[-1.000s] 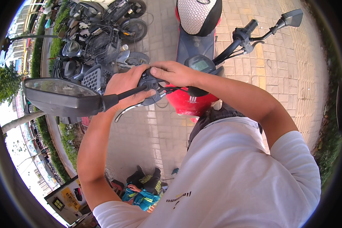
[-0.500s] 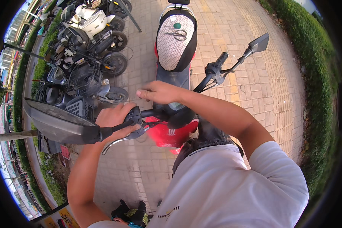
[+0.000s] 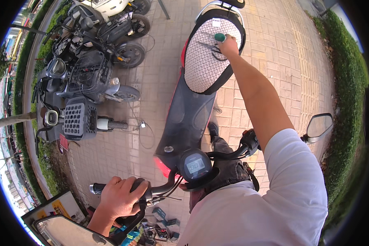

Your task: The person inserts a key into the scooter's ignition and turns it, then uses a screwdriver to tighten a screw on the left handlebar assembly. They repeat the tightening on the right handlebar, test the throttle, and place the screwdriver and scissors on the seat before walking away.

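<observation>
My left hand (image 3: pixel 121 197) is closed over the left side of the handlebar (image 3: pixel 165 189) of a red and black electric scooter (image 3: pixel 183 117). My right arm reaches out to the seat (image 3: pixel 205 74), which has a white honeycomb-pattern cover. There my right hand (image 3: pixel 230 46) has its fingers closed at a tool with a rounded green handle (image 3: pixel 219 37) and a thin shaft; its exact kind is unclear. Just below, a pair of dark scissors (image 3: pixel 217 52) lies on the cover, its loops partly beside my fingers. A round display (image 3: pixel 195 165) sits mid-handlebar.
Parked scooters with a grey basket (image 3: pixel 78 119) and a wire basket (image 3: pixel 90 70) line the left. A hedge (image 3: pixel 346 82) runs along the right. The scooter's mirrors (image 3: pixel 319 128) stick out on both sides. Small boxes (image 3: pixel 162 231) and a sign board (image 3: pixel 55 209) are at the lower left.
The handlebar has swung round and now sits lower in view, my left hand still on it. My right hand has left the handlebar area and reached the green-handled tool on the seat.
</observation>
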Demonstrator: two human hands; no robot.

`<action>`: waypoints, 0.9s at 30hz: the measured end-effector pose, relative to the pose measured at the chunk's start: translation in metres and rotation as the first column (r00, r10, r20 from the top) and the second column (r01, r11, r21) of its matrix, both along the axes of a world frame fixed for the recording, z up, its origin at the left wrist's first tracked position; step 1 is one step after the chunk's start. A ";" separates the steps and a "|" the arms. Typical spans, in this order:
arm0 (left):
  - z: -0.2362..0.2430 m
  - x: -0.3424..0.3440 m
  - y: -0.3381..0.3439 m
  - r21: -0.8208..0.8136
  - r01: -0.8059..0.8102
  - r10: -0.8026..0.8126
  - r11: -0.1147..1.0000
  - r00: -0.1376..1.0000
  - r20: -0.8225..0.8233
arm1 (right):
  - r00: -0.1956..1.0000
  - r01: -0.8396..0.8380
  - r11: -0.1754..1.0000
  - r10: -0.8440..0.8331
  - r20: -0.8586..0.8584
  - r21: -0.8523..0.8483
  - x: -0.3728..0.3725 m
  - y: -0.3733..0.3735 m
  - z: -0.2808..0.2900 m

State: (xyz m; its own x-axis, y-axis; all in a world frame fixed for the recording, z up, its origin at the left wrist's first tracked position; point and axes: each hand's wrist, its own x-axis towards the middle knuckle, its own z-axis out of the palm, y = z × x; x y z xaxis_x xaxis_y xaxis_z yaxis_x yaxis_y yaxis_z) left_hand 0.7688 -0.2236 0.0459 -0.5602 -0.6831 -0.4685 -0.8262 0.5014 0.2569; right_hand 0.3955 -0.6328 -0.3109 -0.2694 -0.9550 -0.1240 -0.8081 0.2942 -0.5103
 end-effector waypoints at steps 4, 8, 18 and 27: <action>0.006 -0.004 -0.013 0.091 0.016 -0.022 0.996 0.998 0.060 | 0.923 -0.375 0.921 0.359 -0.138 -0.111 -0.055 -0.076 -0.061; -0.002 -0.001 -0.016 0.019 -0.029 0.029 0.999 0.999 -0.023 | 0.873 -0.447 0.889 0.411 -0.263 -0.095 -0.070 -0.109 -0.078; -0.009 0.011 -0.013 -0.029 0.070 -0.071 0.997 0.996 -0.044 | 0.918 0.166 0.797 0.091 0.386 -0.581 0.038 -0.009 0.084; -0.014 0.015 -0.010 -0.066 0.059 -0.066 0.996 0.991 -0.118 | 0.543 0.208 0.846 0.317 0.777 -0.491 0.091 0.342 0.278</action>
